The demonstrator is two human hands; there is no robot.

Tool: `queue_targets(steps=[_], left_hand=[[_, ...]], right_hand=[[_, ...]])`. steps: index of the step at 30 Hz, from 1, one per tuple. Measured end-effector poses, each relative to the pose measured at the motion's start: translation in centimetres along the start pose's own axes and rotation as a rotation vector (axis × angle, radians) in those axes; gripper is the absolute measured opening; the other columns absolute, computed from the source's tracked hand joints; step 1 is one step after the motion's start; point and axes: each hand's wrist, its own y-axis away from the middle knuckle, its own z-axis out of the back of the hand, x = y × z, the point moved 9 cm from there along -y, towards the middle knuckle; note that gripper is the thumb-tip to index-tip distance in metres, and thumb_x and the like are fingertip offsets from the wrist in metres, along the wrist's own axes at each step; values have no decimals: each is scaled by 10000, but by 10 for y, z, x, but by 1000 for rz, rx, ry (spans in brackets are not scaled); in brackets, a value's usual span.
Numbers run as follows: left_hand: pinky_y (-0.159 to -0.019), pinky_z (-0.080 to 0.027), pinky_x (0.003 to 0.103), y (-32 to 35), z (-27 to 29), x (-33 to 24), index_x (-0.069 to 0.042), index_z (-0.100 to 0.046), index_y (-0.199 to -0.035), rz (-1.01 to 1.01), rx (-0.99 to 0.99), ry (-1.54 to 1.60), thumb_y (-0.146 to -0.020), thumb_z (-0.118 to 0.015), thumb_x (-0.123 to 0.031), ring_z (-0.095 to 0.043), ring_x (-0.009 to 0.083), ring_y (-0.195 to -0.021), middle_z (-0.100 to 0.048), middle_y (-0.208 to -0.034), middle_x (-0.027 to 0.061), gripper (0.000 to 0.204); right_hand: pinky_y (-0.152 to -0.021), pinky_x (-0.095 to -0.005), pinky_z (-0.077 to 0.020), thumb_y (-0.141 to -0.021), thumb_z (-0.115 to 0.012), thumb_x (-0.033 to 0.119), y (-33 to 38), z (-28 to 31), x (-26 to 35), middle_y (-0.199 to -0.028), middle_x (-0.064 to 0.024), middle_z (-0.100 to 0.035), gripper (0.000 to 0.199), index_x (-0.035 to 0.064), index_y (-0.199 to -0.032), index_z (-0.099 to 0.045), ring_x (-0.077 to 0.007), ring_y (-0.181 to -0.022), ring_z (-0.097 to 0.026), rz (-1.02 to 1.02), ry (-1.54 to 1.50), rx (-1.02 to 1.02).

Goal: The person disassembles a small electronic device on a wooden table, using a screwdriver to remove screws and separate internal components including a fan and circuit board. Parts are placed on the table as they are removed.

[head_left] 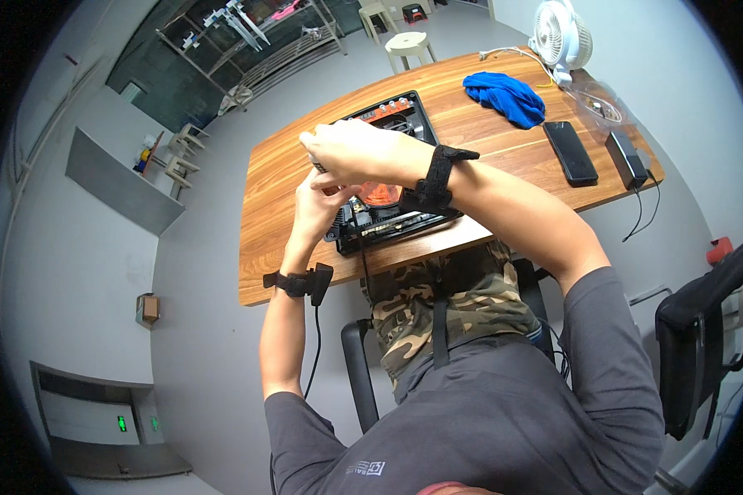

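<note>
Dark grey T-shirt (pixel 479 412) fills the bottom, nearest the cam, w/ camo trousers (pixel 454 309) just beyond, under the table edge. Both arms reach fwd over the wooden table (pixel 272 239).

R hand (pixel 355 153) crosses over from the R side, above the near-L part of an open black case (pixel 428 124); its fingers curl closed round a small dark piece (pixel 318 167), mostly hidden, so can't tell its shape. L hand (pixel 312 210) comes up from below, fingers bent & touching the R hand by that piece; can't tell if they pinch it too.

Case lies on the table, partly covered by hands & R forearm: orange strip w/ small knobs (pixel 392 108) along its far side, orange round part (pixel 380 195) nearer. Black wrist straps on both wrists; a thin cable (pixel 316 346) hangs from the L one.

R side of table: bunched blue cloth (pixel 505 97), black phone (pixel 571 153) lying flat, black box (pixel 626 161) w/ cable over the edge, clear plastic container (pixel 594 106), white fan (pixel 561 37) at the far R corner. Bkgd: pale stool (pixel 409 45), metal rack (pixel 293 70); black chair (pixel 692 355) off to R.
</note>
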Motion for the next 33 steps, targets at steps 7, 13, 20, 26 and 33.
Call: queue_targets(steps=[7,13,20,26,33], left_hand=[[-726,-531,285,2,-6,3,-8,-694,-1023,5,11,94,-850,-834,-137,-649,92,-800,-726,-887,25,258],[-720,-513,256,10,-3,1,-7,-687,-1023,-30,51,102,-889,-791,-113,-636,70,-789,-712,-869,14,200],[-726,-515,268,9,-8,2,-8,-695,-1023,-22,77,0,-858,-785,-77,-628,90,-753,-691,-826,15,200],[-821,-555,377,15,-27,0,-23,-740,-992,-182,213,-380,-811,-769,-58,-678,272,-900,-666,-987,126,186],[-866,-541,437,15,-45,-10,-56,-773,-928,-368,219,-670,-782,-741,-76,-661,347,-966,-683,-1039,135,151]], right_hand=[[-754,-451,-569,-785,-796,213,-9,-18,-12,-887,-221,-681,398,-46,-996,-580,-391,-856,-695,33,-21,80],[-743,-443,-565,-783,-794,202,-3,-18,-19,-880,-226,-688,370,-38,-948,-566,-386,-846,-704,-30,-182,-2],[-715,-423,-560,-805,-765,153,-3,-11,-28,-826,-225,-687,319,-53,-940,-564,-389,-812,-706,-22,-269,-69],[-750,-433,-569,-820,-759,171,0,5,-32,-870,-249,-690,339,-62,-981,-573,-403,-866,-711,-37,-244,-138],[-781,-444,-564,-823,-794,250,9,10,-40,-911,-282,-691,422,-72,-979,-569,-412,-900,-708,-113,-256,-125]])
